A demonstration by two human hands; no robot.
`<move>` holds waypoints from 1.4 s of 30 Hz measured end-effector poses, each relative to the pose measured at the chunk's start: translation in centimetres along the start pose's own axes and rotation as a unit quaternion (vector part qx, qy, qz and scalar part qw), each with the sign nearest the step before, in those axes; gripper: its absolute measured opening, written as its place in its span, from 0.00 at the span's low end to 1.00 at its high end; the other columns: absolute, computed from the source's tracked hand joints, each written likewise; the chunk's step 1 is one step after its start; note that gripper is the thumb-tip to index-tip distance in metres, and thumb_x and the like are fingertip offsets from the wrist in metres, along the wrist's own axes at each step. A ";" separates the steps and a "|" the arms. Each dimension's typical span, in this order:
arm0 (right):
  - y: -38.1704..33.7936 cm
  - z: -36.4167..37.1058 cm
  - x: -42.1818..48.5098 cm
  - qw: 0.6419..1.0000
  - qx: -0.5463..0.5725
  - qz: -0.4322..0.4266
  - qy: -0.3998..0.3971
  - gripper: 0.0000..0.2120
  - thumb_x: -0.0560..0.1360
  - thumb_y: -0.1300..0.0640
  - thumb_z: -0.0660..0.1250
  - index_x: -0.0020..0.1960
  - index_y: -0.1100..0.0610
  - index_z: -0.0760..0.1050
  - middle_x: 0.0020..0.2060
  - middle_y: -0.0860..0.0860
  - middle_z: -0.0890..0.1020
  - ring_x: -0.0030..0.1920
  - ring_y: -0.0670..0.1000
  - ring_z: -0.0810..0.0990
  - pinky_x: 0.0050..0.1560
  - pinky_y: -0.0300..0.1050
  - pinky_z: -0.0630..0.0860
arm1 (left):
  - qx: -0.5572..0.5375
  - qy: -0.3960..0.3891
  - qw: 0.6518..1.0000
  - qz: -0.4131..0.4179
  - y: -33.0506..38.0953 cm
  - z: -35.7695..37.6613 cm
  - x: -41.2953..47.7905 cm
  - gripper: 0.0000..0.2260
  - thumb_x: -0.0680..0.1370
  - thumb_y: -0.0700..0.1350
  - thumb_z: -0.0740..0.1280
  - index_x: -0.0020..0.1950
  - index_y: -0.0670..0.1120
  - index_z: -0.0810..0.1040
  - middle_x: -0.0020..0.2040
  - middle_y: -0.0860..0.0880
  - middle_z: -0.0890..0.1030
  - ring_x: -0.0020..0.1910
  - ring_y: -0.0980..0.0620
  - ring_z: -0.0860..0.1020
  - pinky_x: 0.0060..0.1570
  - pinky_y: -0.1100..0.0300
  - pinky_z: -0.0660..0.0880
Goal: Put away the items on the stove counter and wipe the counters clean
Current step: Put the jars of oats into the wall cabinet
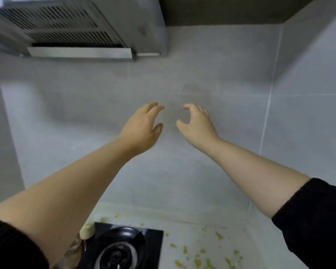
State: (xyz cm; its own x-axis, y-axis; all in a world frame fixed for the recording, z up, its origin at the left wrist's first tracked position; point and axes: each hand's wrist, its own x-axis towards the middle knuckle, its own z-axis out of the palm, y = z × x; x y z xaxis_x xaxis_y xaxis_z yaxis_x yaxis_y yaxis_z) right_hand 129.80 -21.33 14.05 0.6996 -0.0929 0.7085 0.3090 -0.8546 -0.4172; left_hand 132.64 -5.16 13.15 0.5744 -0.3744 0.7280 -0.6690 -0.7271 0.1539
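The wall tiles [182,74] are a pale grey-blue crossed by thin white grout lines, with a darker smudgy patch just above the hands. The range hood [76,28] is silver-grey metal, its vent a pattern of narrow black slats in rows, with a brighter steel strip along the lower edge. A dark brown-grey cabinet [231,10] sits at the top. Both sleeves [314,216] are black. The desk [246,247] is off-white, flecked with small yellow-green scraps [202,255]. The stove top [155,241] is glossy black; its burner [118,251] is black with a silvery ring
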 end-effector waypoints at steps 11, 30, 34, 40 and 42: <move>-1.9 22.3 -13.5 0.967 0.091 0.124 -0.201 0.20 0.75 0.59 0.62 0.67 0.59 0.68 0.65 0.54 0.70 0.68 0.53 0.64 0.63 0.39 0.60 | -0.027 -0.137 0.974 -0.178 -15.6 5.1 -18.4 0.20 0.79 0.40 0.61 0.71 0.45 0.67 0.72 0.48 0.66 0.72 0.48 0.61 0.66 0.56 0.63; -9.9 50.5 -18.8 0.908 0.038 0.143 -0.393 0.24 0.76 0.54 0.62 0.70 0.57 0.63 0.71 0.55 0.61 0.71 0.55 0.59 0.67 0.49 0.64 | 0.083 -0.274 0.876 -0.387 -42.3 6.0 -39.5 0.26 0.78 0.48 0.63 0.74 0.44 0.63 0.73 0.45 0.64 0.73 0.45 0.59 0.69 0.51 0.61; -10.0 55.0 -16.9 0.912 -0.036 0.143 -0.383 0.32 0.75 0.50 0.63 0.74 0.56 0.56 0.76 0.56 0.50 0.75 0.58 0.50 0.72 0.54 0.57 | 0.104 -0.321 0.821 -0.461 -43.3 6.8 -41.4 0.36 0.75 0.60 0.64 0.76 0.47 0.52 0.75 0.47 0.59 0.73 0.44 0.57 0.69 0.48 0.62; -8.0 59.2 -14.2 0.895 -0.158 0.150 -0.389 0.35 0.75 0.49 0.64 0.76 0.51 0.50 0.76 0.58 0.43 0.74 0.62 0.49 0.70 0.60 0.55 | 0.029 -0.274 0.829 -0.487 -44.4 7.3 -42.0 0.46 0.69 0.59 0.72 0.78 0.50 0.48 0.74 0.47 0.58 0.71 0.45 0.59 0.67 0.51 0.65; -7.6 60.1 -13.5 0.888 -0.145 0.200 -0.388 0.35 0.74 0.51 0.66 0.75 0.51 0.51 0.74 0.59 0.48 0.71 0.63 0.56 0.67 0.58 0.63 | -0.036 -0.230 0.836 -0.497 -44.6 7.2 -42.5 0.47 0.67 0.56 0.75 0.77 0.50 0.50 0.72 0.47 0.59 0.71 0.46 0.61 0.68 0.53 0.65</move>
State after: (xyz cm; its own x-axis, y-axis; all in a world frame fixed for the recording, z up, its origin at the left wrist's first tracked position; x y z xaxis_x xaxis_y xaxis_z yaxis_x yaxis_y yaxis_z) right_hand 156.73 17.10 -26.56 0.9839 -0.1356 -0.1167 -0.1653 -0.9386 -0.3029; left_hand 141.48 39.00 -29.48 0.9729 0.2009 -0.1141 0.2294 -0.7801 0.5820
